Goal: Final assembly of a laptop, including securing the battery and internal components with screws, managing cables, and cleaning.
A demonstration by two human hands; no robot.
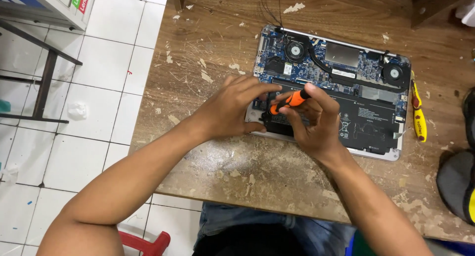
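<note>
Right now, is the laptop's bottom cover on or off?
Off. The laptop lies with its circuit board, two fans and black battery exposed on the wooden table.

Worn wooden bench (277, 186), surface scratched and flaking. White tiled floor (99, 87) with dark grout lines. Dark metal frame (47, 82) at left; red plastic piece (148, 243) low beside the bench. Even light.

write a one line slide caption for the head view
Right hand holds an orange screwdriver over an opened laptop on a worn wooden table, left hand resting beside it.
</note>
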